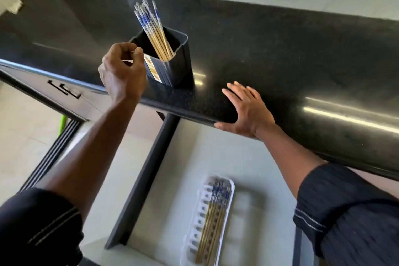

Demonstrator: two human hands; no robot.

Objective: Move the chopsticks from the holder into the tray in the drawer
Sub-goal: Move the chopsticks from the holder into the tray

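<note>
In the head view, a black polished bench (280,54) is running across the frame, its rounded front edge overhanging an open drawer (151,179) below. To the right of the holder the bench top is lying bare and glossy, leaving wide room along the front edge.

The black rectangular holder (170,65) is standing upright near the bench's front edge, with a bundle of chopsticks (153,30) leaning toward its back left and their blue-patterned ends sticking up above the rim. The left hand (122,71) is hovering just left of the holder, its fingers (138,51) curled loosely at the holder's near corner; they are gripping no chopstick, and whether they are touching the rim cannot be told. The right hand (248,110) is resting flat and spread on the bench's front edge, thumb hooked under the lip, holding nothing.

Down in the drawer, a white slotted tray (207,207) is lying on the pale drawer floor, with several chopsticks in the tray (212,222) lying side by side lengthwise, blue ends pointing toward the bench. The tray is blurred and its near end is cut off by the bottom of the frame, so the count cannot be made out. The dark sleeves (38,222) are covering the lower corners and hiding part of the drawer's right side.
</note>
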